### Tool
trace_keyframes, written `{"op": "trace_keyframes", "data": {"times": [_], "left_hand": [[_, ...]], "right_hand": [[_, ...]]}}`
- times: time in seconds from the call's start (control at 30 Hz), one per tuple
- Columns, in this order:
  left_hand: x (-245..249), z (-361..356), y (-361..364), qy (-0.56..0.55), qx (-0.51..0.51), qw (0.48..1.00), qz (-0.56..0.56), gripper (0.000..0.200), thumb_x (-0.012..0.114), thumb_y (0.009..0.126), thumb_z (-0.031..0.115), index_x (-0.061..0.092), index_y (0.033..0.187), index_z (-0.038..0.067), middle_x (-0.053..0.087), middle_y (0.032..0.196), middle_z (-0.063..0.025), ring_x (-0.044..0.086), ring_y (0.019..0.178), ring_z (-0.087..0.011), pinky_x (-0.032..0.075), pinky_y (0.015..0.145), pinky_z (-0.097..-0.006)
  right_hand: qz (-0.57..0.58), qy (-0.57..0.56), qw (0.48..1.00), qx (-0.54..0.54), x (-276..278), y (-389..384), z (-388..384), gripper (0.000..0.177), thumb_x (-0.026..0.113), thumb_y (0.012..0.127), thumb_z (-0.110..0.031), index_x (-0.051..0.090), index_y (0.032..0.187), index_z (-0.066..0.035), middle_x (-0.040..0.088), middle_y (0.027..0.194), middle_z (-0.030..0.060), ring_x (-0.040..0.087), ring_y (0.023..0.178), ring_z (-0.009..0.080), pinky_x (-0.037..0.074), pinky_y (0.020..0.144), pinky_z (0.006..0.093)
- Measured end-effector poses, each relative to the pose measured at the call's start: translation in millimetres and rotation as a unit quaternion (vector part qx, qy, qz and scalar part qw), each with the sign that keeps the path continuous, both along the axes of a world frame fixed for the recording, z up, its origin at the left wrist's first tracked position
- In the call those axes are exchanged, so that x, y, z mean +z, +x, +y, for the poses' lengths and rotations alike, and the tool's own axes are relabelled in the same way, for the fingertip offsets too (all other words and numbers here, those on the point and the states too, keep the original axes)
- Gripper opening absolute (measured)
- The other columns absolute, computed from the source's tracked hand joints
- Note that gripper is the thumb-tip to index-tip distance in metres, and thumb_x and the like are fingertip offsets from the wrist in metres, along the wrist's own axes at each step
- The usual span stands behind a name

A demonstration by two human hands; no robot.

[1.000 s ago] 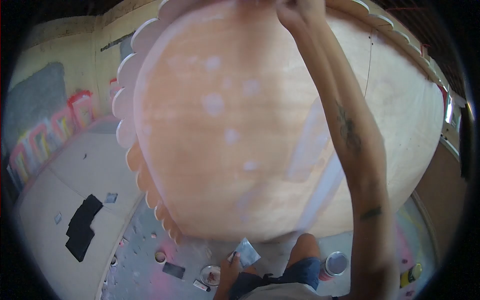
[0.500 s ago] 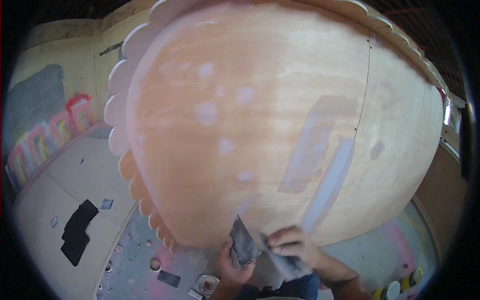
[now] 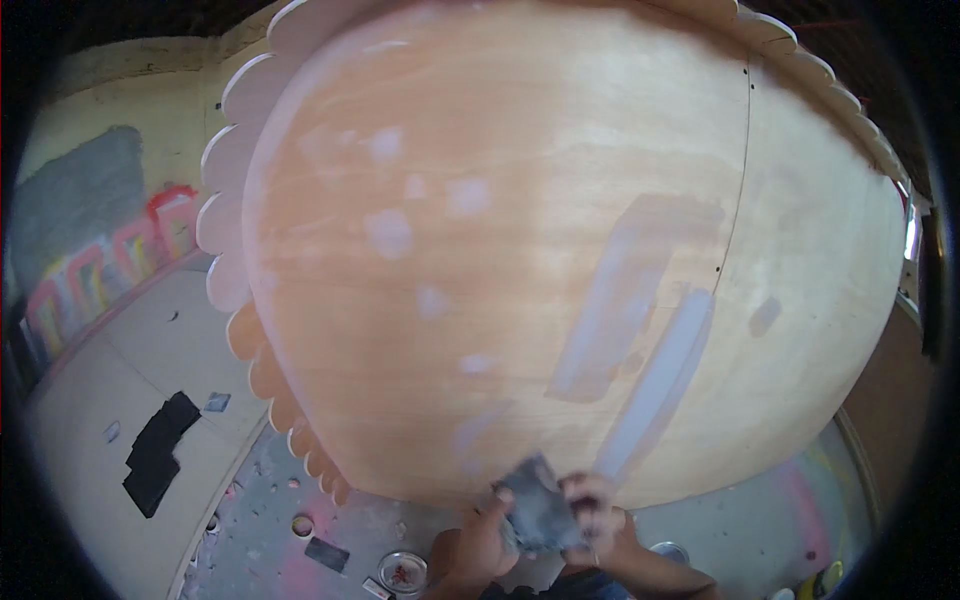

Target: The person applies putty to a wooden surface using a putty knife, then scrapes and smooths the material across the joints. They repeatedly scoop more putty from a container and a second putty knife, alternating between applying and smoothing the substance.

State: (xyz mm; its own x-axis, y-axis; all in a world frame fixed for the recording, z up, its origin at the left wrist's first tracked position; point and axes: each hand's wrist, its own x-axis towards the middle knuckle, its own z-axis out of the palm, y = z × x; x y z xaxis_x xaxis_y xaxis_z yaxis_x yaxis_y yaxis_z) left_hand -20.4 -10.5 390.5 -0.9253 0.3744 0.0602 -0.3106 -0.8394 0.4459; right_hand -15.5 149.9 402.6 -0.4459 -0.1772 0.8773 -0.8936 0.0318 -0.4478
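A worn dark grey sheet of sandpaper (image 3: 540,503) is between my two hands in front of the panel's lower edge. My left hand (image 3: 485,540) is closed round its left side, with the thumb on the face of the sheet. The fingers of my right hand (image 3: 594,510) are curled at its right edge and blurred by motion. Behind them stands a large plywood panel (image 3: 400,330) with a scalloped border and several pale patches of filler.
A board (image 3: 90,390) at the left carries black sheets (image 3: 163,453). On the floor lie a roll of tape (image 3: 302,525), a dark rectangular piece (image 3: 327,554) and a round dish (image 3: 402,572) with reddish bits. A yellow can (image 3: 822,583) stands at the lower right.
My hands have come together: the right hand, earlier apart with a blurred piece of its own, is now at the right edge of the sandpaper. The view has shifted slightly.
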Motion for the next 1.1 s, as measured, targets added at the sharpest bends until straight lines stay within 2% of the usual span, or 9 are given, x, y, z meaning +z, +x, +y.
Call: {"op": "trace_keyframes", "data": {"times": [0.17,0.27,0.33,0.43,0.47,0.57,0.87,0.97,1.1], "left_hand": [[-27,9,6,-0.287,0.062,0.952,0.089,0.037,0.057,0.095,0.028,0.055,0.12,0.001,0.063,0.108,-0.0107,0.063,0.1,-0.0231,0.052,0.078,-0.0393],[-27,20,-10,-0.114,-0.014,0.993,0.004,0.038,0.058,0.094,0.023,0.053,0.123,0.0,0.062,0.113,-0.0115,0.061,0.107,-0.0227,0.049,0.091,-0.0362],[-17,36,-17,0.024,-0.071,0.993,-0.091,0.036,0.055,0.094,0.021,0.052,0.123,-0.001,0.061,0.114,-0.0123,0.062,0.105,-0.0227,0.052,0.086,-0.0376],[-124,85,-16,-0.421,0.198,0.872,0.151,0.064,0.072,0.084,0.037,0.046,0.14,0.019,0.058,0.125,-0.0161,0.056,0.116,-0.0259,0.04,0.105,-0.0403],[-12,97,12,-0.07,0.082,0.993,-0.057,0.035,0.064,0.091,0.022,0.059,0.121,0.005,0.06,0.118,-0.0105,0.058,0.11,-0.0219,0.043,0.099,-0.0385],[-8,93,13,-0.335,0.1,0.937,0.01,0.033,0.063,0.091,0.023,0.061,0.116,0.003,0.062,0.113,-0.0087,0.057,0.105,-0.0193,0.045,0.093,-0.0362],[-8,98,-15,-0.336,0.234,0.911,0.052,0.031,0.059,0.094,0.029,0.062,0.112,0.003,0.062,0.094,0.0,0.056,0.083,-0.0093,0.047,0.074,-0.0269],[-50,102,-40,-0.281,0.242,0.926,0.067,0.029,0.054,0.098,0.029,0.063,0.109,0.004,0.06,0.088,0.0022,0.054,0.078,-0.0078,0.046,0.071,-0.0236],[-4,99,-18,-0.288,0.298,0.906,0.081,0.03,0.052,0.099,0.03,0.063,0.109,0.004,0.061,0.087,0.002,0.054,0.077,-0.0082,0.046,0.071,-0.0236]], "right_hand": [[-0.069,0.304,0.933,-0.178,-18,-40,54,0.059,0.075,0.073,-0.008,0.054,0.128,-0.013,0.055,0.116,0.0156,0.058,0.103,0.033,0.045,0.096,0.0399],[-0.386,-0.238,0.884,-0.113,-40,-15,74,0.06,0.074,0.073,-0.008,0.054,0.129,-0.012,0.058,0.114,0.0146,0.061,0.096,0.0322,0.05,0.089,0.0405],[-0.464,-0.474,0.666,0.341,-32,1,97,0.031,0.057,0.093,-0.024,0.055,0.112,0.0,0.062,0.081,0.0074,0.057,0.056,0.0153,0.048,0.049,0.0275],[-0.473,-0.469,0.738,0.106,-35,-10,101,0.033,0.059,0.093,-0.027,0.054,0.109,0.0,0.063,0.079,0.0089,0.054,0.048,0.0142,0.044,0.041,0.0259],[-0.467,-0.457,0.757,-0.019,-38,-12,102,0.034,0.06,0.092,-0.029,0.054,0.108,0.0,0.064,0.078,0.0096,0.053,0.045,0.0136,0.042,0.037,0.025],[-0.433,-0.405,0.799,-0.105,-79,0,133,0.036,0.059,0.093,-0.032,0.055,0.108,0.0,0.064,0.078,0.0093,0.053,0.047,0.0144,0.042,0.04,0.0267],[-0.182,-0.119,0.857,-0.467,-128,21,125,0.045,0.058,0.095,-0.044,0.057,0.11,-0.002,0.065,0.078,0.008,0.055,0.057,0.0181,0.045,0.054,0.034],[-0.377,-0.541,0.737,-0.145,-43,29,106,0.035,0.056,0.097,-0.04,0.057,0.105,-0.006,0.061,0.072,0.0055,0.048,0.046,0.0154,0.04,0.045,0.0294],[-0.442,-0.445,0.775,-0.073,-57,43,110,0.032,0.056,0.097,-0.036,0.056,0.106,-0.006,0.06,0.07,0.0048,0.047,0.043,0.0116,0.035,0.038,0.0217]]}}
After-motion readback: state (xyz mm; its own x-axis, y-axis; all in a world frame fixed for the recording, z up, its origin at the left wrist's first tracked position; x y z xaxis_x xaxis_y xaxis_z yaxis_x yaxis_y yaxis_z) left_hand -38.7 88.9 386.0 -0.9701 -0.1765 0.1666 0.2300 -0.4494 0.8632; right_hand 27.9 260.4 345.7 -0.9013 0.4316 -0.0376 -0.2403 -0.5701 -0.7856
